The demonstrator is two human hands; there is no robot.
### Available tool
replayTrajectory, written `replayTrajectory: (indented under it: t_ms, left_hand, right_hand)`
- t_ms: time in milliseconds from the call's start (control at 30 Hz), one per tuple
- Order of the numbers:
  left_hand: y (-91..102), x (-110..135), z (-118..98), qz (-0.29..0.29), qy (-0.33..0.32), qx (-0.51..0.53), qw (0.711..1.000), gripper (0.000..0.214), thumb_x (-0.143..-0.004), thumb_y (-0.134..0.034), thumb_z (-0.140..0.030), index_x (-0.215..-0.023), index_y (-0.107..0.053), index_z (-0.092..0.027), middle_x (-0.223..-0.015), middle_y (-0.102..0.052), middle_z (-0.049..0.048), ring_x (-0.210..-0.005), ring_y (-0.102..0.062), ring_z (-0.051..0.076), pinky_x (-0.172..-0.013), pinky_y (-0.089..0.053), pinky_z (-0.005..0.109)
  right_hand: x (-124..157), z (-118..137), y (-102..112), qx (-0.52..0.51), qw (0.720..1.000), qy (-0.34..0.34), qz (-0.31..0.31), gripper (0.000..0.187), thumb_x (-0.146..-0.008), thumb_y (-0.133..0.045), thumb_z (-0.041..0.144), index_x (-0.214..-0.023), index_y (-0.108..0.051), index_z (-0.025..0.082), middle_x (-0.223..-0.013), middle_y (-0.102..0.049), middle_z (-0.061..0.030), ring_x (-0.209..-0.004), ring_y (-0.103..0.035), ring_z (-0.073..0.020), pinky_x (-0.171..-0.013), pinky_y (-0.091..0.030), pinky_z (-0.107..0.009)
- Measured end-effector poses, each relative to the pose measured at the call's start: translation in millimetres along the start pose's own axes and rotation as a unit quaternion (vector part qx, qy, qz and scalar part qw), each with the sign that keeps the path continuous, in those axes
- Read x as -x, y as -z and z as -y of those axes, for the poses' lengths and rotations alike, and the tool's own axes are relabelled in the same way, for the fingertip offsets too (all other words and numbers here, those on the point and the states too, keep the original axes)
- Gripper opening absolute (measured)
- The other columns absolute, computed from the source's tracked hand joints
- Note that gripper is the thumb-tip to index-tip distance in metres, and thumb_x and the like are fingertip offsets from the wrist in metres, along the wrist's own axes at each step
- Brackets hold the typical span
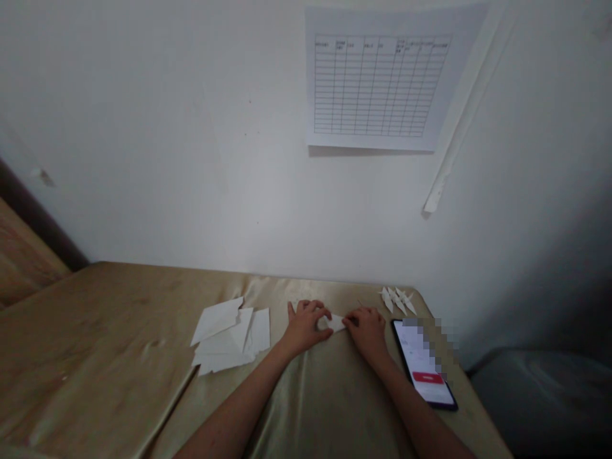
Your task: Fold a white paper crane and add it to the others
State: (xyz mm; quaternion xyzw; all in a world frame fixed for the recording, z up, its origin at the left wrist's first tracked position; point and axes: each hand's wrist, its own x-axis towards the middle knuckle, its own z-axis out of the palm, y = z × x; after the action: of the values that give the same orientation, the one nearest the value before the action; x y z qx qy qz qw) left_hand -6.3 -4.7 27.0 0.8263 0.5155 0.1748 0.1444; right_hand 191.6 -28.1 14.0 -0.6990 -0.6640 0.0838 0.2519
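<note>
Between my two hands a small folded piece of white paper (336, 323) lies on the gold cloth. My left hand (308, 325) curves around its left end, thumb and index finger at the paper's edges and the other fingers spread. At the right tip, my right hand (367, 325) pinches the paper between thumb and index finger. Left of my hands is a loose pile of white paper sheets (224, 347). Several small folded paper pieces with pointed ends (398, 299) sit in a row beyond my right hand.
A smartphone (421, 363) with a lit screen lies right of my right forearm. The table with its gold cloth (119, 331) meets a white wall (167, 159). A printed table sheet (377, 83) hangs there, beside a white cable duct (459, 140). A dark rounded object (540, 395) stands at right.
</note>
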Motion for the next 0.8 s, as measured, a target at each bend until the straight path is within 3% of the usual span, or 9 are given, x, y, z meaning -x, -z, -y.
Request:
replayTrajectory:
  t_ms: [300, 467, 800]
  left_hand:
    - [-0.3, -0.3, 0.6, -0.001, 0.005, 0.013, 1.0, 0.032, -0.074, -0.079, -0.042, -0.105, -0.069, -0.038, -0.132, -0.059, -0.0016, -0.131, -0.041, 0.035, -0.109, -0.003, 0.079]
    - [-3.6, 0.2, 0.4, -0.015, 0.007, 0.018, 1.0, 0.023, -0.082, -0.072, -0.048, -0.1, -0.071, -0.035, -0.13, -0.06, -0.0003, -0.13, -0.042, 0.033, -0.111, -0.003, 0.078]
    - [-5.4, -2.9, -1.4, -0.014, 0.022, 0.007, 1.0, 0.028, -0.077, -0.078, -0.05, -0.099, -0.071, -0.034, -0.13, -0.059, 0.0005, -0.13, -0.042, 0.034, -0.109, -0.004, 0.079]
  right_hand:
    - [0.1, 4.1, -7.8, -0.002, 1.0, -0.009, -0.016, 0.013, -0.088, -0.063, 0.031, -0.086, -0.074, 0.026, -0.101, -0.073, -0.0064, -0.111, -0.052, -0.0294, -0.098, -0.029, -0.046]
    - [0.4, 4.2, -7.7, -0.001, 1.0, -0.007, -0.012, 0.013, -0.088, -0.062, 0.032, -0.088, -0.074, 0.027, -0.103, -0.073, -0.0055, -0.112, -0.052, -0.0282, -0.1, -0.028, -0.046]
    - [0.1, 9.7, -5.3, 0.016, 1.0, -0.021, -0.011, 0.014, -0.088, -0.062, 0.033, -0.085, -0.073, 0.025, -0.101, -0.073, -0.0064, -0.111, -0.052, -0.0286, -0.099, -0.028, -0.046]
